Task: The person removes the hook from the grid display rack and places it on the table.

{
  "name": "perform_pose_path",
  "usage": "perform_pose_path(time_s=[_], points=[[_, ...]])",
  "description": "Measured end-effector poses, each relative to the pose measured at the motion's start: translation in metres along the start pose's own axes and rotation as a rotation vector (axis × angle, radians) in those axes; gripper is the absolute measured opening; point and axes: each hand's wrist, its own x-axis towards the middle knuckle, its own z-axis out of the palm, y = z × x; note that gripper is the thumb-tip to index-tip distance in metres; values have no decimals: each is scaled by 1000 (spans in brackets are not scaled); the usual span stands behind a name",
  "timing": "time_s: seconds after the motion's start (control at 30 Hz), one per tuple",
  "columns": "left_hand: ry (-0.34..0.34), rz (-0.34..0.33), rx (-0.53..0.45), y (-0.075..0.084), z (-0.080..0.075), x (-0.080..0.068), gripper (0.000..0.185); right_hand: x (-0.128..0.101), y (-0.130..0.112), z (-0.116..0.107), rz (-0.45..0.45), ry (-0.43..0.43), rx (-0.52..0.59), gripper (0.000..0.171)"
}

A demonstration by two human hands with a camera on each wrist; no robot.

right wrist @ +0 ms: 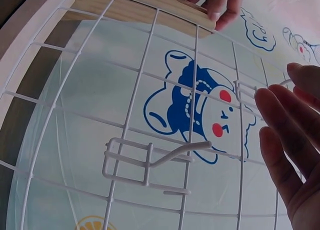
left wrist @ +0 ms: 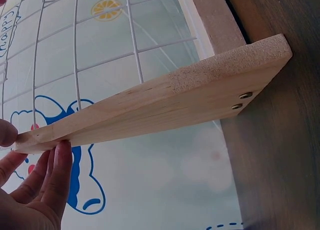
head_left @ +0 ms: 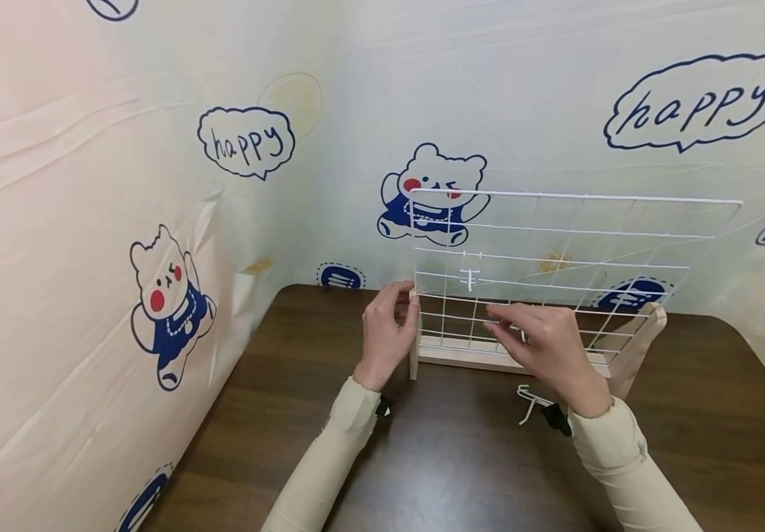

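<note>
Head view: your left hand (head_left: pixel 385 332) pinches the wire rack's upright (head_left: pixel 414 358), your right hand (head_left: pixel 548 343) half-open, seemingly empty, near a mounted hook (head_left: pixel 469 278); likely hook-fitting, next needing the loose hook (head_left: pixel 535 397) on the counter (head_left: pixel 449 451).

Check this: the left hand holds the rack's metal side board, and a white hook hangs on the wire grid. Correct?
Not quite: the side board is wooden, not metal, as the left wrist view shows. The left hand holds it, and a white hook hangs on the wire grid.
</note>
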Motion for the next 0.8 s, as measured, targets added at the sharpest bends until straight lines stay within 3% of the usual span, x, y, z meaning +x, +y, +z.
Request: perform_pose_path(time_s=[0.1,0.23,0.33,0.5,0.7,0.8], points=[[7,9,13,0,0,1,23,2,1,2,1,33,3,15],[0,6,9,1,-1,1,23,5,2,4,-26,88,-4,34],[-4,0,5,1,-1,1,24,8,2,6,-51,116,0,37],[3,4,12,1,-1,3,25,14,2,7,-54,117,18,35],[-4,-1,20,0,-1,1,24,13,3,7,-48,109,6,21],[-1,9,23,0,-1,0,24,12,3,7,-33,91,2,24]])
